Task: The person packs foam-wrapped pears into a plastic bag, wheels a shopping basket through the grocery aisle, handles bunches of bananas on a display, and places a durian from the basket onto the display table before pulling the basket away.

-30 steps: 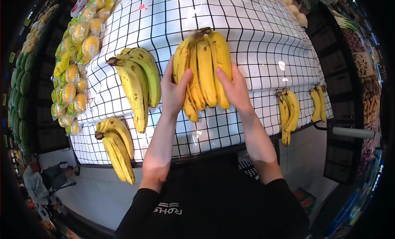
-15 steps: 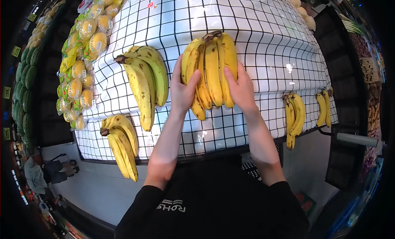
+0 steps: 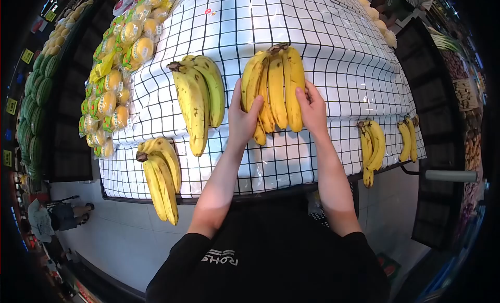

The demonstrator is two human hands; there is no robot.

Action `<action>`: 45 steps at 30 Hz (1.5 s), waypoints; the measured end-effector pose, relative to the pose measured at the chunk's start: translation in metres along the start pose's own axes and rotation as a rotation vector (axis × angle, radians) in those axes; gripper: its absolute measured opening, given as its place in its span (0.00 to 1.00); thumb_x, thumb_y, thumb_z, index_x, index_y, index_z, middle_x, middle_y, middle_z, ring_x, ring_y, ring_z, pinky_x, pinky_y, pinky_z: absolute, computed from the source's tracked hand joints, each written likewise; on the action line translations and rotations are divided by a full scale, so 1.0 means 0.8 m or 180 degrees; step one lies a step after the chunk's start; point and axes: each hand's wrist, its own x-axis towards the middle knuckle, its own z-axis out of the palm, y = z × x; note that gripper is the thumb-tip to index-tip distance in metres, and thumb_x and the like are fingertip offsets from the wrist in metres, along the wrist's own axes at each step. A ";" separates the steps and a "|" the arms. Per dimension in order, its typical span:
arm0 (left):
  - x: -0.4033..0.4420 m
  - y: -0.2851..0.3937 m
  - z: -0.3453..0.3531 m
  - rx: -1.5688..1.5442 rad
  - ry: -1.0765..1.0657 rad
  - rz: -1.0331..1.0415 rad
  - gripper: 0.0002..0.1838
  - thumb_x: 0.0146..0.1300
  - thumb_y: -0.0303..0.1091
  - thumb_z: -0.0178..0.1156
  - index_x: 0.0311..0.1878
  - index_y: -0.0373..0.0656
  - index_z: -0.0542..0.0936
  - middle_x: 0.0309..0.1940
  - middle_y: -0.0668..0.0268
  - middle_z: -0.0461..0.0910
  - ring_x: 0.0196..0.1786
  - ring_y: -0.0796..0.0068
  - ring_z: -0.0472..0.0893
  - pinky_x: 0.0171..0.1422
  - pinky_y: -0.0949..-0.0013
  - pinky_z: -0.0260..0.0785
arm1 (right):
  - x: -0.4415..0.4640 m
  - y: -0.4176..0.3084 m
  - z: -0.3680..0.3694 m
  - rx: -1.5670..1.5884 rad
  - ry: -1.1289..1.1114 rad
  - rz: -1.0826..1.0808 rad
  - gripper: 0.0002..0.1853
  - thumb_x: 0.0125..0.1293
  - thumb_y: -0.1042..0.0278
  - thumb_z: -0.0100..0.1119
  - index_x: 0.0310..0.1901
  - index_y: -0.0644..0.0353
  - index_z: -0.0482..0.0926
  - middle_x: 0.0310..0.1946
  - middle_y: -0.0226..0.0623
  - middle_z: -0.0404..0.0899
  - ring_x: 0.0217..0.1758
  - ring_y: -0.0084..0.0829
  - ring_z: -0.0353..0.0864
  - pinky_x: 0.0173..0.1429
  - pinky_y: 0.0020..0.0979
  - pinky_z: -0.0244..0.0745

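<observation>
A yellow bunch of bananas point(image 3: 278, 94) rests on the checked cloth with its dark stem pointing away from me. My left hand point(image 3: 246, 115) cups its left side, thumb lying over the front fruit. On the opposite side my right hand point(image 3: 313, 111) has its thumb against the outer banana, its bent fingers beside the bunch and partly visible. To the left lies a greener bunch point(image 3: 200, 102), untouched. Nearer the front edge, a smaller yellow bunch point(image 3: 160, 175) hangs partly over the edge.
The white checked cloth point(image 3: 250, 21) covers a stepped display table. Packaged yellow fruit point(image 3: 107, 102) lines its left side. Two small bunches, a nearer one point(image 3: 371, 149) and a farther one point(image 3: 407, 139), sit at the right. A person point(image 3: 57, 217) stands in the left aisle.
The view has shifted slightly, so the left-hand goods appear farther right. My right hand's fingers have come out from behind the bunch and show beside it. The bunch seems to lie flat now.
</observation>
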 end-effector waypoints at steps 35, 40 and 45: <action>-0.052 0.058 -0.145 0.0038 0.1309 0.0959 0.21 0.74 0.26 0.50 0.67 0.30 0.68 0.66 0.52 0.71 0.70 0.64 0.69 0.76 0.61 0.57 | -0.158 -0.078 0.121 -0.0555 0.0101 -0.0871 0.15 0.68 0.72 0.61 0.54 0.67 0.79 0.42 0.45 0.85 0.45 0.35 0.85 0.51 0.31 0.78; -0.002 0.056 -0.176 -0.0084 0.1228 0.0340 0.25 0.75 0.30 0.49 0.72 0.32 0.63 0.72 0.51 0.64 0.74 0.63 0.64 0.77 0.62 0.55 | -0.099 -0.080 0.215 -0.0579 -0.0305 -0.0863 0.32 0.67 0.62 0.63 0.67 0.71 0.64 0.59 0.57 0.74 0.61 0.47 0.76 0.63 0.41 0.73; 0.026 0.010 -0.191 -0.0580 0.0736 -0.0035 0.31 0.73 0.28 0.53 0.74 0.28 0.55 0.74 0.49 0.60 0.75 0.63 0.62 0.76 0.66 0.56 | -0.047 -0.054 0.254 -0.1007 0.0201 -0.0944 0.43 0.63 0.56 0.67 0.71 0.71 0.57 0.62 0.55 0.72 0.65 0.46 0.74 0.66 0.37 0.70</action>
